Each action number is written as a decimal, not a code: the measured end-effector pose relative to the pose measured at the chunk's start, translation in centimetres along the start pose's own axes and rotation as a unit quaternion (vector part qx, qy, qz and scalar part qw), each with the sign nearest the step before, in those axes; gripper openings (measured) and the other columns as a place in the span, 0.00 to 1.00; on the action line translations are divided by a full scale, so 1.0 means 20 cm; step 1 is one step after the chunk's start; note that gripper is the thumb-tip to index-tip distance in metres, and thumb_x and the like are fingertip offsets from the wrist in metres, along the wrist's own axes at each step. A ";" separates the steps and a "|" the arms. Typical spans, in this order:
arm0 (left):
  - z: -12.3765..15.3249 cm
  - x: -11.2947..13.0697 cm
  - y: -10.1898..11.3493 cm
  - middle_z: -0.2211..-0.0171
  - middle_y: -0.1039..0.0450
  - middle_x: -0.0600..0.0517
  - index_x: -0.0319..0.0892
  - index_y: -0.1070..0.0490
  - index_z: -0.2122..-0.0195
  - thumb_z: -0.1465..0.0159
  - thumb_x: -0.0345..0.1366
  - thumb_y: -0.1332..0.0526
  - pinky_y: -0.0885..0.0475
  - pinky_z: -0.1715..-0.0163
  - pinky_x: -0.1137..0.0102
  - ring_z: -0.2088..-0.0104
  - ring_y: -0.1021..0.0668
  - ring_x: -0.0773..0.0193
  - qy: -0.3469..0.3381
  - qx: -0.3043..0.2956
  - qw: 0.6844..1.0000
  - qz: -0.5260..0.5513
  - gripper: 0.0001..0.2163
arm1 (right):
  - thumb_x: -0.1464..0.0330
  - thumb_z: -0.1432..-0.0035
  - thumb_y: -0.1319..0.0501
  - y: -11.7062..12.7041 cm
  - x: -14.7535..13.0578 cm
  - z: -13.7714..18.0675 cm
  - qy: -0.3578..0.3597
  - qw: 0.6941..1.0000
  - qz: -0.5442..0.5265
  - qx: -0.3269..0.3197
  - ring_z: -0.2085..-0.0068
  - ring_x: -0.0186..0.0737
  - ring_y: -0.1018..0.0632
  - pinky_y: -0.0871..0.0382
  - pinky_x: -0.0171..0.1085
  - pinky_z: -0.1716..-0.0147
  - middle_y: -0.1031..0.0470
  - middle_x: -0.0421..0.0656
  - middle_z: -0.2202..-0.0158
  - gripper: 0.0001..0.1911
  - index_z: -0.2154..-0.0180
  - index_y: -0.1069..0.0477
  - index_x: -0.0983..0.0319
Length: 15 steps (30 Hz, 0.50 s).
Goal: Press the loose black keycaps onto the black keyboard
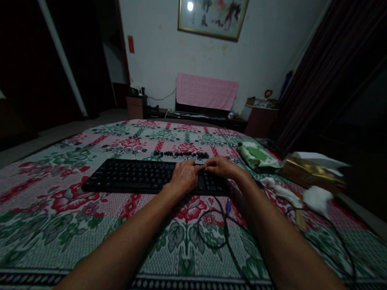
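A black keyboard (131, 176) lies on the flowered tablecloth in front of me, its right section showing a bare dark patch. My left hand (184, 178) rests on it right of the middle, fingers stretched forward and lying over the keys. Close beside it, my right hand (223, 167) is over the upper right part, thumb and fingertips pinched together. A small dark bit shows between the two hands; what the right fingertips hold is too small to name. Just behind the keyboard runs a row of small black pieces (180, 154) that look like loose keycaps.
A dark cable (226, 236) with a purple plug (228, 206) loops between my forearms. To the right are a green-and-white wipes pack (257, 155), a gold tissue box (311, 169) and crumpled white tissue (317, 199). The tablecloth (64, 225) spreads to the left.
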<state>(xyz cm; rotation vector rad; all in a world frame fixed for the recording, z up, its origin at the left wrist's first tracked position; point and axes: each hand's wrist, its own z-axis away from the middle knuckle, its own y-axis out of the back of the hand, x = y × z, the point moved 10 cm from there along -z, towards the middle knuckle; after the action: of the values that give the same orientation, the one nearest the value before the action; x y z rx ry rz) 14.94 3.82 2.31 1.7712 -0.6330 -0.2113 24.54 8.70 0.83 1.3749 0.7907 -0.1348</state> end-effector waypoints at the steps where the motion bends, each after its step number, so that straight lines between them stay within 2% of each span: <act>1: -0.01 0.01 0.00 0.58 0.32 0.48 0.49 0.32 0.53 0.39 0.33 0.52 0.37 0.54 0.62 0.55 0.31 0.58 -0.007 0.000 1.000 0.008 0.16 | 0.67 0.51 0.45 0.00 -0.01 0.00 0.006 1.000 0.007 0.001 0.74 0.29 0.31 0.39 0.27 0.74 0.28 0.36 0.76 0.11 0.69 0.27 0.65; 8: 0.01 0.00 0.00 0.58 0.31 0.49 0.44 0.33 0.52 0.40 0.29 0.52 0.36 0.53 0.69 0.56 0.29 0.64 -0.038 0.054 0.996 0.053 0.16 | 0.67 0.52 0.45 0.06 -0.01 0.01 -0.003 0.999 -0.014 0.053 0.76 0.28 0.34 0.42 0.27 0.76 0.32 0.36 0.78 0.11 0.71 0.28 0.65; 11: 0.01 -0.01 0.00 0.58 0.31 0.49 0.44 0.33 0.52 0.40 0.29 0.51 0.36 0.52 0.69 0.56 0.30 0.63 -0.035 0.058 0.996 0.053 0.16 | 0.66 0.52 0.46 0.05 -0.01 0.01 -0.011 0.999 -0.023 0.045 0.76 0.28 0.34 0.43 0.27 0.77 0.32 0.36 0.78 0.12 0.71 0.27 0.66; 15: 0.01 0.00 -0.01 0.58 0.31 0.49 0.45 0.32 0.53 0.40 0.30 0.50 0.36 0.52 0.68 0.56 0.30 0.63 -0.026 0.047 0.998 0.045 0.16 | 0.66 0.51 0.46 0.03 -0.05 0.01 -0.020 0.999 0.033 0.037 0.77 0.28 0.36 0.45 0.27 0.79 0.33 0.36 0.80 0.12 0.73 0.26 0.66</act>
<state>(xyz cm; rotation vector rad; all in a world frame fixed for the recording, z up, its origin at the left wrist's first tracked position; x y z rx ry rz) 14.92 3.73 2.03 1.8277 -0.7701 -0.1686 24.21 8.33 1.96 1.4623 0.7121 -0.1396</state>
